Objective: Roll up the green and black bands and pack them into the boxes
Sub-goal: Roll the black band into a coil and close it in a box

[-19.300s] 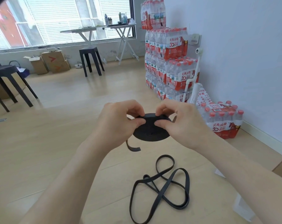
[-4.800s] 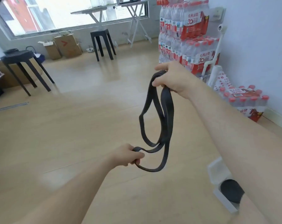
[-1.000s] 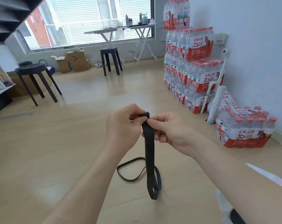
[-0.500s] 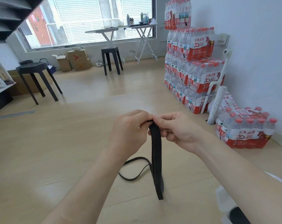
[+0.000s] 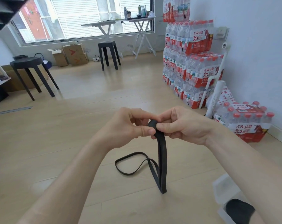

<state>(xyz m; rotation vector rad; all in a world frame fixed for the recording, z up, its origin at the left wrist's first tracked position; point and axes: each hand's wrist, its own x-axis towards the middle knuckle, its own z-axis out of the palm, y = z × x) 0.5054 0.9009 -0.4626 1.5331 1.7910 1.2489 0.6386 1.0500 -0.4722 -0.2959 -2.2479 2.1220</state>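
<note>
The black band [image 5: 163, 159] is held at its upper end between both hands, in front of the person and above the wooden floor [image 5: 64, 143]. This end is bent over into a small first turn. The left hand [image 5: 125, 128] pinches it from one side with thumb and forefinger, and the right hand [image 5: 182, 126] pinches it from the other side with thumb and curled fingers, so the fingertips of the two hands almost meet on the band. Below the hands the band hangs down as two flat strands close together. Its lower bend seems to touch the floor, and the rest lies there in a loose loop under the left wrist. Under the right forearm stands a white box [image 5: 224, 189], and just beside it is a rolled black band [image 5: 239, 210], partly hidden by the arm; I cannot tell if it lies inside a box. Beyond the right hand, against the wall, is a tall stack of bottled water packs [image 5: 193, 65], with one more water pack [image 5: 247, 123] on the floor and a white pipe [image 5: 216, 97] leaning between them. Far beyond the left hand are two black stools [image 5: 31, 68], cardboard boxes [image 5: 72, 54] and white folding tables [image 5: 120, 23] under the window.
</note>
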